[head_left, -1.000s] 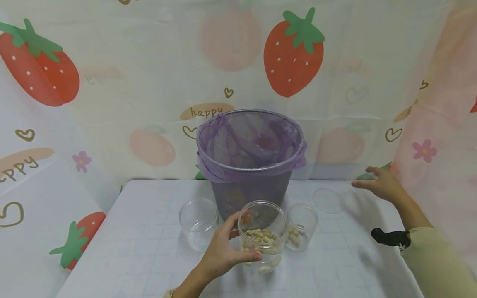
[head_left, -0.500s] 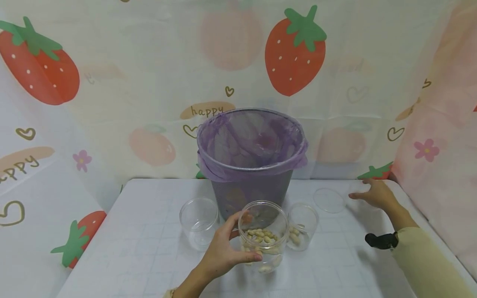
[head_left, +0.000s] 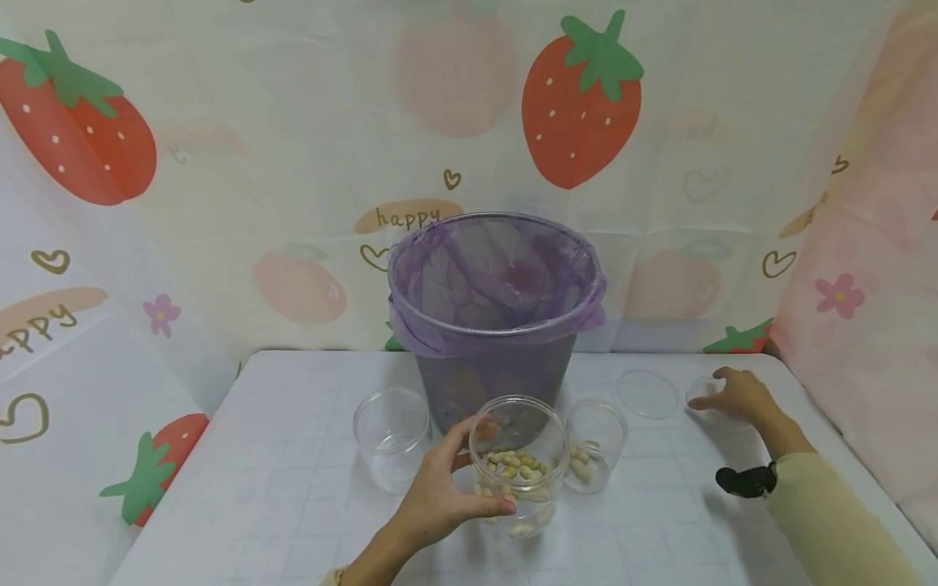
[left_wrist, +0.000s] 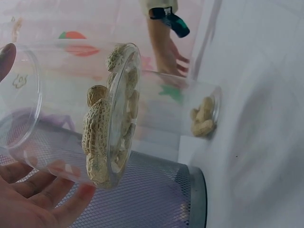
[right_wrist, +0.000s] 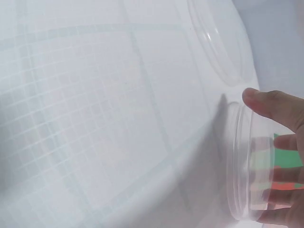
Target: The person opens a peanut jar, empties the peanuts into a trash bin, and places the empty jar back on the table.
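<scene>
My left hand [head_left: 436, 500] grips a clear jar [head_left: 538, 423] by its side, with peanuts [head_left: 513, 464] in the bottom. In the left wrist view the peanuts [left_wrist: 97, 128] lie against the jar's base, and several fingers spread along its wall. At the right back of the table, my right hand [head_left: 743, 397] has its thumb and fingers around a clear, round, lid-like piece [head_left: 699, 392]. The right wrist view shows this piece [right_wrist: 241, 161] low at the table surface, thumb at one edge and fingers behind it. A flat clear lid [head_left: 648, 395] lies to its left.
A mesh bin [head_left: 491, 382] with a purple liner [head_left: 440, 338] stands behind the held jar. To the left is a clear jar [head_left: 392, 468] with no visible contents; to the right, another clear jar [head_left: 610, 456] holds a few peanuts. A printed curtain [head_left: 330, 146] hangs behind the table.
My right hand has moved down and slightly left to the table, and the clear round piece now shows at its fingers. The left hand and its jar have stayed in place.
</scene>
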A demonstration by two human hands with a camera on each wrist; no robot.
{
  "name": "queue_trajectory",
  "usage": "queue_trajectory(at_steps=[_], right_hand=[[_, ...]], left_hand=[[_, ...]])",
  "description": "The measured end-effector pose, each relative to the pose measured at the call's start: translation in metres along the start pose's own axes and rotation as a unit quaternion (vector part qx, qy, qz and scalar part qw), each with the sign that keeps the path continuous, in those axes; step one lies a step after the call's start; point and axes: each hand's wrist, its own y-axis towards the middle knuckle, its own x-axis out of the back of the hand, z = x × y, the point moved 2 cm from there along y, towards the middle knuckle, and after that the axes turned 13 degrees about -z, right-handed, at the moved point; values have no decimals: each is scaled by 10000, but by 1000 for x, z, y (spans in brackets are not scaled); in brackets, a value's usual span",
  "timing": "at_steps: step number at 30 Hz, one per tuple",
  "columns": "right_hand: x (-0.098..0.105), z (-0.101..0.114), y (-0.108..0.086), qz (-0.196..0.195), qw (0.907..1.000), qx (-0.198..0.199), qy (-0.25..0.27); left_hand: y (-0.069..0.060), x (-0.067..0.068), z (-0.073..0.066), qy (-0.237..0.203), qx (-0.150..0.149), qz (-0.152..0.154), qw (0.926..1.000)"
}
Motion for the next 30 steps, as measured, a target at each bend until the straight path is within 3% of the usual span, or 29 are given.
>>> queue_trajectory(at_steps=[15, 30], right_hand=[[-5, -2, -5, 226, 9992, -324, 63], [-4, 1, -6, 358, 9983, -451, -16]], left_hand=[[0, 0, -1, -81, -201, 47, 9998], [0, 0, 0, -2, -170, 56, 9998]])
